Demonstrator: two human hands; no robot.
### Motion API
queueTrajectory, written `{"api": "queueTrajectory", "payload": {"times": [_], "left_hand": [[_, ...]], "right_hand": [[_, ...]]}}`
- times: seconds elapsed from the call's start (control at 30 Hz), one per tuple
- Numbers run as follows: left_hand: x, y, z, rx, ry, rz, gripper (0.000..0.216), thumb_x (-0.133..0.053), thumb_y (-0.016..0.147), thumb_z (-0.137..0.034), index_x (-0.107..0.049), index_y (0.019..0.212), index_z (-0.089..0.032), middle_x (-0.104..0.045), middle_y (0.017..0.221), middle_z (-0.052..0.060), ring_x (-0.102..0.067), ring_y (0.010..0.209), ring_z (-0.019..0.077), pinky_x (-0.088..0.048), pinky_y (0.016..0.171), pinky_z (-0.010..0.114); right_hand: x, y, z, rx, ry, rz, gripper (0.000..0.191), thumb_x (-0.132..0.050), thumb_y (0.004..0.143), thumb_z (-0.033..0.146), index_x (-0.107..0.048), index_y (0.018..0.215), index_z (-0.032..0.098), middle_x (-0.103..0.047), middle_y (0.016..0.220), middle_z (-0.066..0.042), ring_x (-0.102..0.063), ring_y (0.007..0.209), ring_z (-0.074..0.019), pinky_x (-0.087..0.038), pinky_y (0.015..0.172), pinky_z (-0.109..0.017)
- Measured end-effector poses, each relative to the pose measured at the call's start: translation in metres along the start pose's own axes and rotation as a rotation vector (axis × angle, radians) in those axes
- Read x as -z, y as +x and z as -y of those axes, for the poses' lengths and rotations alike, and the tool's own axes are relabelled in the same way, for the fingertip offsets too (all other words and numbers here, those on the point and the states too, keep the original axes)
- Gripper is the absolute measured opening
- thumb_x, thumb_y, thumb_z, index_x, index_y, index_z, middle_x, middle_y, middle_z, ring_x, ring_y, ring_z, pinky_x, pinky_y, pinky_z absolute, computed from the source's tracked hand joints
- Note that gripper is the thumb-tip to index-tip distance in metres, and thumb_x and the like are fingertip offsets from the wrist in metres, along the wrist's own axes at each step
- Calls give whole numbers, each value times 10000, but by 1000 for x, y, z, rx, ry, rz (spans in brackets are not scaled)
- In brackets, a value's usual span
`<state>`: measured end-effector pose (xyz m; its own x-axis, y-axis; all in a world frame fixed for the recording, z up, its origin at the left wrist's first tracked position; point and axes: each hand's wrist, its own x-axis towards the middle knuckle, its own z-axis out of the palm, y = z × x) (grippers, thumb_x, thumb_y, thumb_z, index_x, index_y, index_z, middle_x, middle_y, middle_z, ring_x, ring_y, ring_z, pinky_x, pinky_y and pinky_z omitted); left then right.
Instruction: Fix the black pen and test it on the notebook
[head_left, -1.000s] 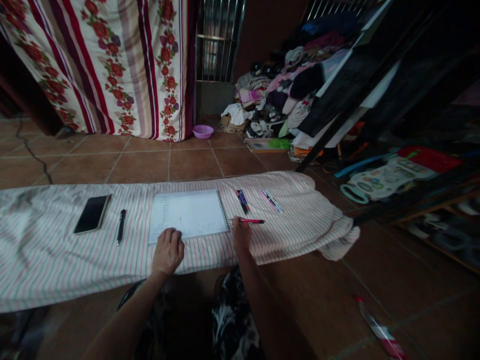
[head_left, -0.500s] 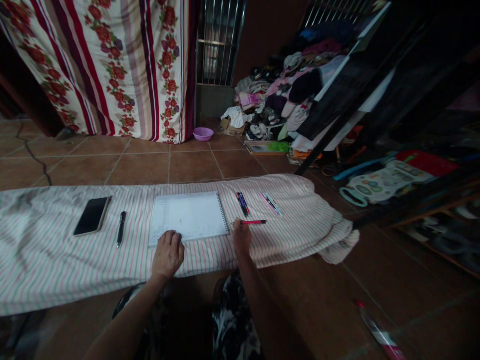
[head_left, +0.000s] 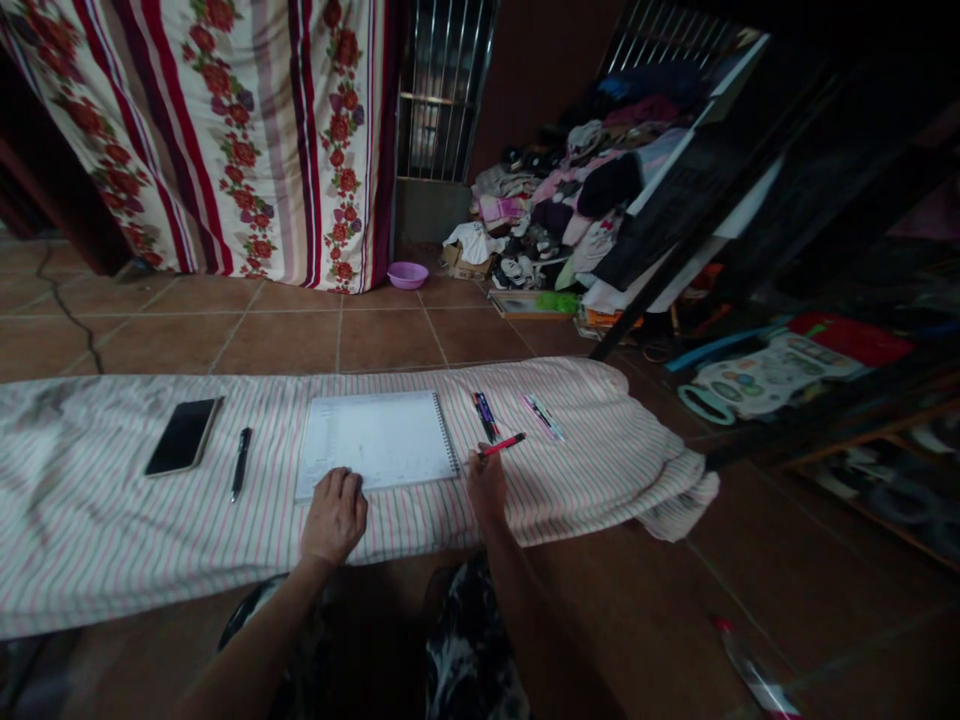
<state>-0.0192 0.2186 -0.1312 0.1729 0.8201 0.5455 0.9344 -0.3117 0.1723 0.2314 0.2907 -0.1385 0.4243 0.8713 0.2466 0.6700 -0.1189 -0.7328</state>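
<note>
My right hand (head_left: 487, 480) pinches a red pen (head_left: 504, 444) just beyond the spiral edge of an open notebook (head_left: 390, 430). The pen is tilted, its far end pointing right and slightly up. On the notebook's lower left edge rests my left hand (head_left: 335, 515), palm down, fingers slightly bent, with nothing visible in it. Faint lines and marks show on the pale page. Above the right hand lie a few dark pens (head_left: 485, 415), and farther right some pink and white pens (head_left: 543, 416). A black pen (head_left: 241, 464) lies left of the notebook.
A phone (head_left: 182, 436) lies at the left on the striped cloth (head_left: 600, 480) covering the low surface. Beyond it are a purple basin (head_left: 407, 275), a floral curtain (head_left: 262, 140) and a heap of clothes (head_left: 570, 190). A bottle (head_left: 754, 670) lies on the tiled floor.
The red pen has turned in my right hand, from nearly level to its right end raised. My left hand stays on the notebook. The whole view has shifted slightly.
</note>
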Motion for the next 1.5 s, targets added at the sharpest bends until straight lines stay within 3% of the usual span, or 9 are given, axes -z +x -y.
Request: {"api": "queueTrajectory", "payload": {"times": [0.17,0.27,0.4,0.53,1.03,1.5], "left_hand": [[1,1,0,1,-10,-13,193,-444,810,-127,-510,987,-169,-540,945,119,-510,940,277,-443,834,459],[2,1,-1,2,-13,-12,196,-440,809,-122,-512,984,-172,-542,937,119,-510,933,277,-446,814,457],[2,1,-1,-1,-16,-7,198,-439,807,-118,-508,984,-175,-542,932,114,-506,938,277,-443,810,454],[2,2,-1,2,-16,-4,193,-444,805,-115,-504,980,-169,-540,940,118,-506,943,278,-444,810,450],[3,2,-2,9,7,-2,187,-451,800,-120,-516,970,-160,-536,951,133,-495,934,280,-451,817,449],[2,2,-1,13,7,1,208,-446,798,-116,-513,985,-175,-535,963,122,-504,945,281,-450,825,458]], "right_hand": [[19,16,6,-23,-107,87,339,-460,820,364,-556,1032,116,-681,785,-102,-640,737,-223,-422,649,-283],[33,35,4,-51,-204,126,311,-491,814,366,-567,1005,132,-677,763,-85,-636,717,-215,-398,621,-268],[48,59,-2,-36,-296,171,455,-552,795,340,-486,1163,82,-685,772,-93,-646,780,-221,-398,641,-258],[55,75,-10,1,-366,227,370,-556,798,290,-533,1122,114,-697,804,-87,-652,812,-208,-398,644,-242],[44,106,-19,44,-516,329,280,-517,818,271,-655,1044,179,-704,966,-94,-642,895,-211,-417,717,-262],[32,113,-18,27,-526,346,262,-510,828,279,-691,995,188,-709,966,-82,-637,926,-197,-413,712,-236]]}}
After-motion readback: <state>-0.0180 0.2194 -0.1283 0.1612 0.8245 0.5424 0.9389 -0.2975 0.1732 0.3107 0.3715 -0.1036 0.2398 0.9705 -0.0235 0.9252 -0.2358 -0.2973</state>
